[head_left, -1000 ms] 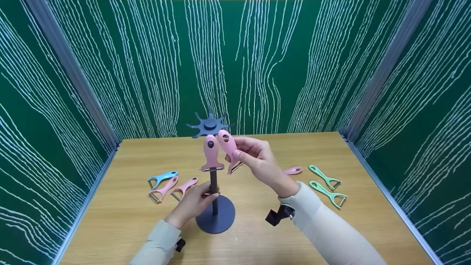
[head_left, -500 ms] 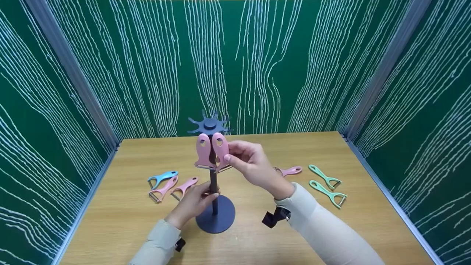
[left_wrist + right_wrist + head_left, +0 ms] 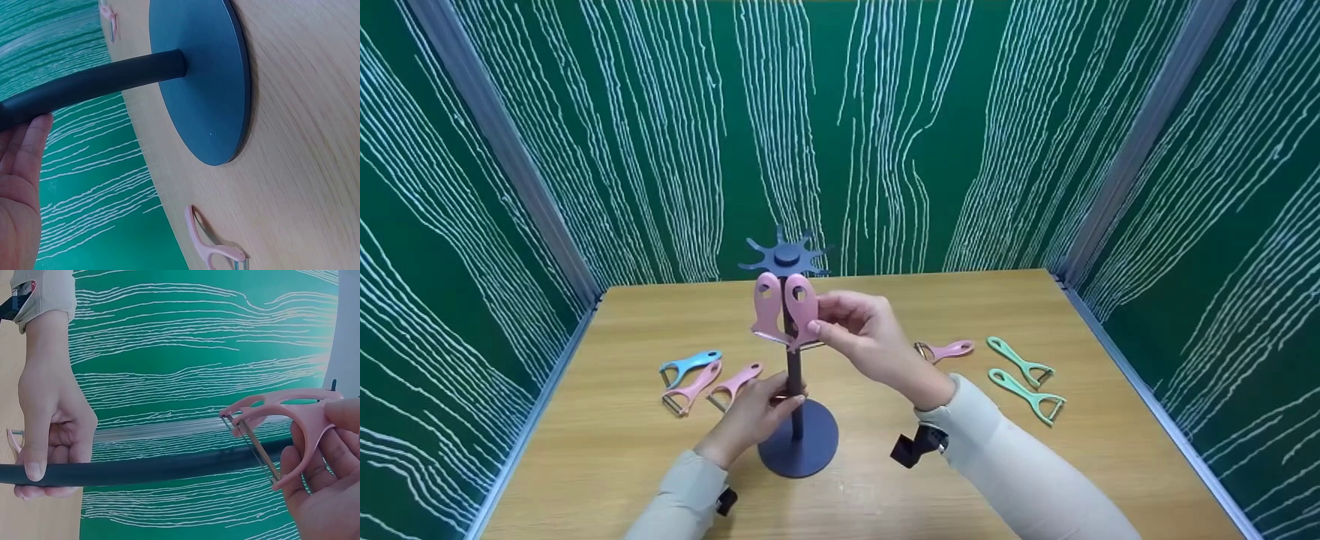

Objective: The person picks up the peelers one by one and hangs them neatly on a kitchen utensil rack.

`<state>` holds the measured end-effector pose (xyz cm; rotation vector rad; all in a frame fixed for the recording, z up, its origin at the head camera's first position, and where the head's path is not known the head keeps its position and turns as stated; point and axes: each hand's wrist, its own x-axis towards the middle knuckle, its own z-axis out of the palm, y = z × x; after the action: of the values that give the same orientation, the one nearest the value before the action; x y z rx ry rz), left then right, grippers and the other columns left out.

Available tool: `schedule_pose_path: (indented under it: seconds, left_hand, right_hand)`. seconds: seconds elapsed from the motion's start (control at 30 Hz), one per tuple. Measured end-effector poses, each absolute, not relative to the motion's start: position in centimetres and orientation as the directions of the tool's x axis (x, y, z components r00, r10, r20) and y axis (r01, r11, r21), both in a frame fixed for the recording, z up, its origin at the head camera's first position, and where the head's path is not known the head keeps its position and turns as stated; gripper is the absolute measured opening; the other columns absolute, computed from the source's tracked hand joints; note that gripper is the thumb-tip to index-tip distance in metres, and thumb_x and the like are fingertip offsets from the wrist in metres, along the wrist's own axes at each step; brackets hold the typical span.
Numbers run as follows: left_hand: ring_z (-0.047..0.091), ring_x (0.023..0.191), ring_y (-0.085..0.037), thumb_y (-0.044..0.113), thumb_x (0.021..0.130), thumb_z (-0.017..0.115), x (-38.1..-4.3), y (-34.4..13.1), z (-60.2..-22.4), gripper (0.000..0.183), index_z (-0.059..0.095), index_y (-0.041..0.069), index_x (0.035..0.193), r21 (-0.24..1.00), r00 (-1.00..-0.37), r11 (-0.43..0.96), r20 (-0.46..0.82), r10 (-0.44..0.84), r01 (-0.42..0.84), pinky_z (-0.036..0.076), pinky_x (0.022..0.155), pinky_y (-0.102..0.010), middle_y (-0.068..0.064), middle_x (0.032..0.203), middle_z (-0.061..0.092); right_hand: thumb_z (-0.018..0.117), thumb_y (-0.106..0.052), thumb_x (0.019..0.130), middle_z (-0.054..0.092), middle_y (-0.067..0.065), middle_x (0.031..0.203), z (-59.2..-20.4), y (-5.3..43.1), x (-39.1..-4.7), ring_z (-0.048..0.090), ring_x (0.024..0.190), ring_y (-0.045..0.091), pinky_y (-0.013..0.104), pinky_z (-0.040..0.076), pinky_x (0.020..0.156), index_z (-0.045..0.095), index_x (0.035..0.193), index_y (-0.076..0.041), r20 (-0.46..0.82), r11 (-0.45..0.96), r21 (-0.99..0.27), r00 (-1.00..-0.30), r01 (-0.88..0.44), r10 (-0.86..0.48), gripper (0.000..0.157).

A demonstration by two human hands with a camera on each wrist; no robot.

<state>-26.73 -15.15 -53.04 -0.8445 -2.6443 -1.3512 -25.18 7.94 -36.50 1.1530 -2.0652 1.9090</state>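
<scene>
Eight peelers in all: at the frame's centre one pink peeler (image 3: 804,312) is pinched narrowly in the right hand (image 3: 877,345), beside one hanging pink peeler (image 3: 767,309) on the single dark stand (image 3: 804,456); the left hand (image 3: 751,414) grips the stand's pole, thumb and fingers around it. On the table (image 3: 877,487), left of centre, lie one blue peeler (image 3: 684,365) and two pink peelers (image 3: 705,376); right of centre, one more pink peeler (image 3: 958,349) and two green peelers (image 3: 1011,355); the stand's radiating hooks (image 3: 765,264) number several, partly hidden.
</scene>
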Motion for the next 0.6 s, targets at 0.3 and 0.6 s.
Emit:
schedule_pose_path:
  seconds: [0.3,0.6]
  left_hand:
    - [0.079,0.107,-0.03,0.019,0.11,0.065,-26.9,-15.2,-53.2,0.016,0.072,0.006,0.117,0.72,-0.851,0.488,0.283,0.442,0.493,0.066,0.097,-0.05,-0.013,0.116,0.081]
    - [0.079,0.111,-0.029,0.019,0.111,0.065,-26.6,-15.2,-52.9,0.015,0.072,0.009,0.12,0.738,-0.866,0.498,0.24,0.438,0.456,0.064,0.1,-0.05,-0.013,0.12,0.08]
  right_hand:
    - [0.07,0.003,0.101,0.076,0.031,0.12,-36.8,10.0,-25.6,0.077,0.109,0.012,0.03,0.064,0.098,0.069,0.129,0.012,0.559,-0.068,-0.804,-0.713,-0.59,-0.424,0.03]
    - [0.072,0.006,0.098,0.077,0.028,0.116,-38.0,13.0,-26.7,0.077,0.105,0.013,0.027,0.064,0.095,0.07,0.127,0.011,0.56,0.015,-0.8,-0.756,-0.599,-0.339,0.03]
